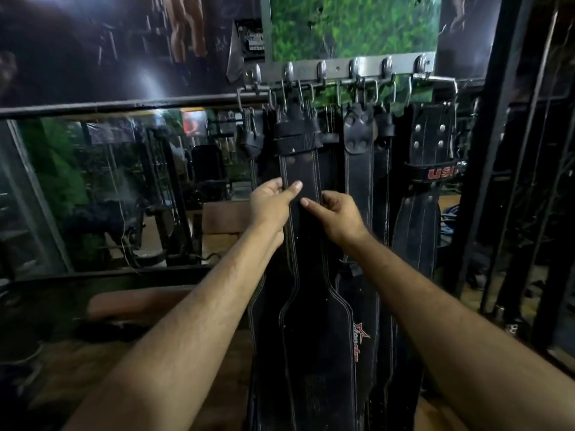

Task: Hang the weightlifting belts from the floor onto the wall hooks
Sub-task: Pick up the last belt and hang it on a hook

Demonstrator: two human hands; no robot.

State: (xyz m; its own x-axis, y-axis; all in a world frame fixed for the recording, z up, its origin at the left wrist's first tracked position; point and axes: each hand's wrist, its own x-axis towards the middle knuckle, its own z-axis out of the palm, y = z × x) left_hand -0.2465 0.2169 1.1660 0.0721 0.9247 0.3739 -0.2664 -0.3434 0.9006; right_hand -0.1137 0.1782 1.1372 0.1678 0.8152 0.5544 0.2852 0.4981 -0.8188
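Both hands are up at a black belt [303,181] that hangs from the hook rail [357,68] on the wall; the left hand [270,203] has its grip clamped on the belt's left edge, thumb lying across the front and fingers curled behind; the right hand [334,214] pinches the strap near its right stitched edge, forefinger pointing left across the leather, its grip likewise closed on the belt. The belt hangs straight down by its buckle end, narrow strap above, wider padded part below between the forearms. Just to its right hangs a second belt [357,181] with a rounded leather tab at the top; lower down a belt with a red star logo [362,334] shows; further right hangs a riveted belt [431,144] with a band lettered in red. The rail sits under a green panel [351,26]; a mirror [109,188] fills the wall to the left.
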